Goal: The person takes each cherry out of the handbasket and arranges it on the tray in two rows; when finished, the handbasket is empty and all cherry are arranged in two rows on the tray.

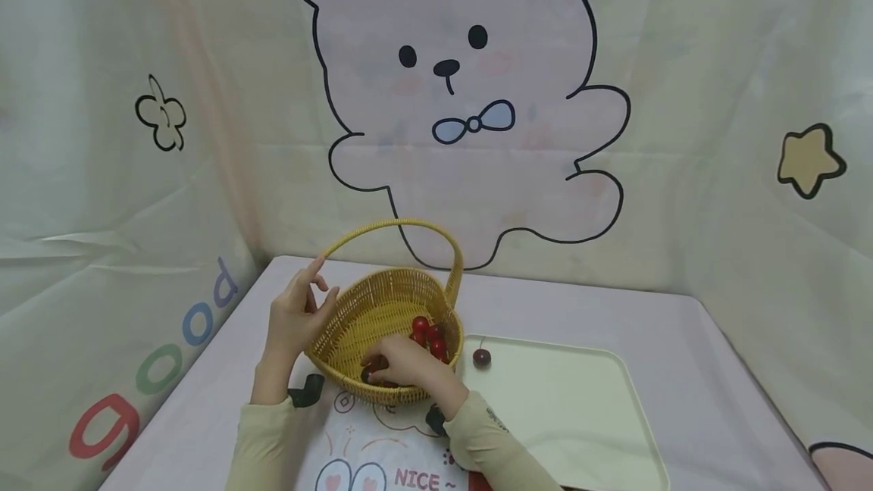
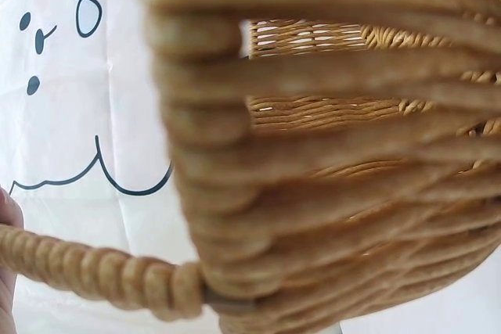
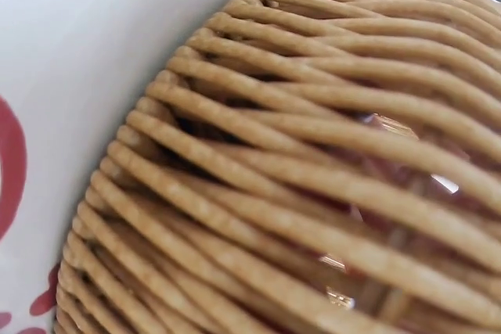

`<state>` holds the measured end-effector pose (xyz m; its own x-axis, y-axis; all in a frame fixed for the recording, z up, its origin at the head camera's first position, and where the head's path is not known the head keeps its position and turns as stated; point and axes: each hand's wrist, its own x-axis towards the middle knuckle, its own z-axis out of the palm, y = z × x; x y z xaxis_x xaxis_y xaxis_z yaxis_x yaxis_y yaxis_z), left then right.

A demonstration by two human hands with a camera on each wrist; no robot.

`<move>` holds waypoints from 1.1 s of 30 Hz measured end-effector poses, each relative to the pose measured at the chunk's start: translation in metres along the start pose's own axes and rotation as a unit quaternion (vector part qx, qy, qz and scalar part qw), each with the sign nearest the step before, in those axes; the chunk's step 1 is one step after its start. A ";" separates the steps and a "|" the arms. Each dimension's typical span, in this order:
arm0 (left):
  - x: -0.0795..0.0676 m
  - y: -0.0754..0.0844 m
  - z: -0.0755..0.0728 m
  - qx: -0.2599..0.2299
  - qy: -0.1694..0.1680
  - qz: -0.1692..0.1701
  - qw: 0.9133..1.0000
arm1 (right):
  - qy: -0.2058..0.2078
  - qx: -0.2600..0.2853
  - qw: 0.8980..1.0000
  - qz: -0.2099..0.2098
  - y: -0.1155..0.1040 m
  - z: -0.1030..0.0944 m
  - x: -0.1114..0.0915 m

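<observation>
A yellow woven basket [image 1: 382, 301] with a tall arched handle [image 1: 409, 223] stands on the table. My left hand [image 1: 295, 313] holds it at the left foot of the handle, index finger along the handle and thumb by the rim. In the left wrist view, a fingertip [image 2: 6, 220] lies against the wrapped handle. My right hand [image 1: 405, 362] reaches over the near rim into the basket, curled fingers and thumb round a dark cherry. Several red cherries [image 1: 436, 339] lie at the basket's right side. The right wrist view has only the weave [image 3: 313, 138], hiding the fingers.
To the right of the basket lies a cream tray [image 1: 573, 400], with one dark cherry [image 1: 481, 358] near its far left corner. A printed sheet [image 1: 368, 445] lies in front of the basket. Behind the table hangs a cloth backdrop [image 1: 668, 173] with a cartoon animal.
</observation>
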<state>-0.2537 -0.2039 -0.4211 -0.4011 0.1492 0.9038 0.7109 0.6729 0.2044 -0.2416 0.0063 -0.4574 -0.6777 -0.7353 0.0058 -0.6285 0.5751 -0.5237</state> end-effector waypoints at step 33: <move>-0.001 0.001 0.000 0.005 0.005 0.008 1.000 | 0.054 0.020 0.998 -0.036 -0.003 -0.003 -0.005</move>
<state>-0.2522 -0.2034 -0.4215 -0.3840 0.1539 0.9104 0.7110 0.6783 0.1852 -0.2378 0.0092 -0.4539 -0.6705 -0.7294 0.1356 -0.6622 0.5059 -0.5528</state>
